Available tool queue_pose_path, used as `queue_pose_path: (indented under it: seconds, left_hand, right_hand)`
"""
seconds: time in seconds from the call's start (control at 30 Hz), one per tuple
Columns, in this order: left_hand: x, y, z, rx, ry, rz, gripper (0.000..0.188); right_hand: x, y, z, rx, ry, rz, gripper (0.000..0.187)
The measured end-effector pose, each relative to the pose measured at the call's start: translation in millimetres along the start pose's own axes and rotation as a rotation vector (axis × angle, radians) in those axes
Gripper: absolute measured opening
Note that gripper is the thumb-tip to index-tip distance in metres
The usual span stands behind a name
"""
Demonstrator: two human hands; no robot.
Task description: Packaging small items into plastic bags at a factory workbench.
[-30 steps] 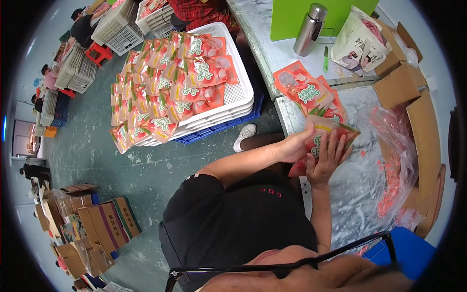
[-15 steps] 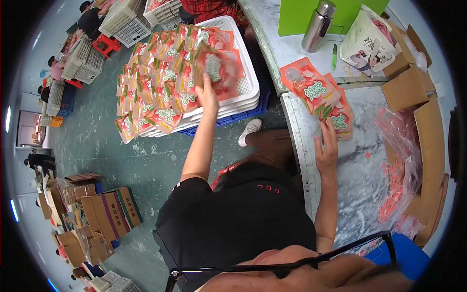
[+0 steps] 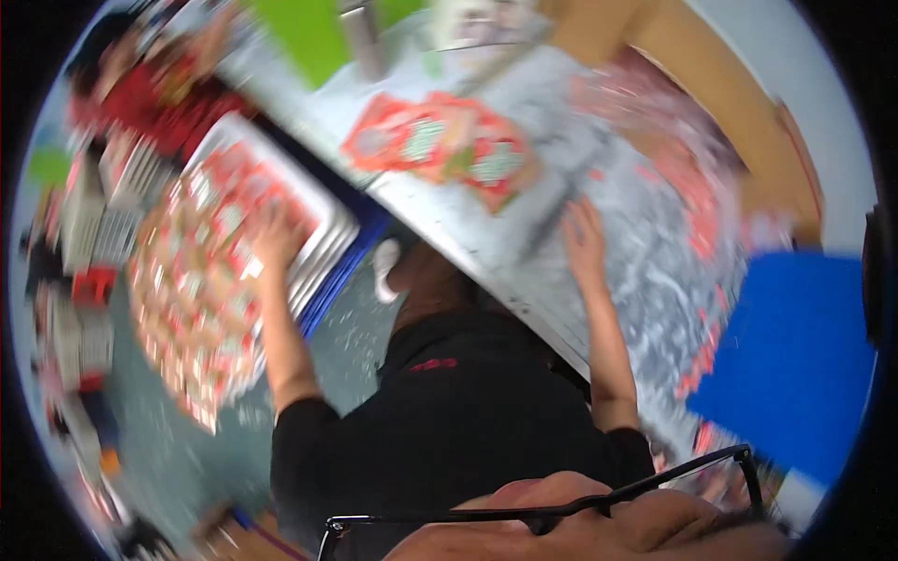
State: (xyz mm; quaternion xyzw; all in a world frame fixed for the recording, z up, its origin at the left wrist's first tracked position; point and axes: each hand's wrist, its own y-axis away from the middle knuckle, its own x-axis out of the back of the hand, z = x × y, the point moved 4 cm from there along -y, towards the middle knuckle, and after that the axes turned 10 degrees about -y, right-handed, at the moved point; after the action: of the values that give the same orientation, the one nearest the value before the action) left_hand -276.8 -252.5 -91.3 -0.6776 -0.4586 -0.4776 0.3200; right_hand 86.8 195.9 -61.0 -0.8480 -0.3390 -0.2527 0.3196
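My left hand (image 3: 276, 236) lies over the rows of red and tan pouches (image 3: 201, 271) on a white plastic tray (image 3: 327, 213). Its fingers are smeared by motion, so whether it grips a pouch is not clear. Over the grey tabletop (image 3: 552, 271) my right hand (image 3: 585, 238) reaches with fingers stretched out, and nothing shows in it. To its left on the table lie a few overlapping red pouches (image 3: 440, 145) with pale green lettering, apart from the hand.
White trays are stacked on a blue pallet (image 3: 351, 257) at left. A steel flask (image 3: 363, 42), a green panel (image 3: 304, 33), clear plastic with red bits (image 3: 687, 178), cardboard (image 3: 725, 75) and a blue sheet or bin (image 3: 790, 346) surround the table. A person in red (image 3: 164, 93) is at far left.
The view has swung to the right and blurred. My left hand, earlier carrying a pouch over the tray, is now down among the pouches. My right hand has left the table pouches.
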Motion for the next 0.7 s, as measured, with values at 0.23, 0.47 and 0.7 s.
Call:
queue_pose_path:
  seconds: [0.23,0.47,0.7]
  left_hand:
    - [59,-10,50,-0.104,0.495,0.479,0.033]
    - [146,-11,250,-0.499,0.681,0.45,0.038]
    - [126,-21,280,-0.456,0.567,0.463,0.039]
  right_hand:
    - [71,-9,69,-0.191,0.024,0.263,0.035]
    - [173,-73,193,-0.194,0.239,0.437,0.037]
    - [230,-99,269,-0.73,0.506,0.494,0.058]
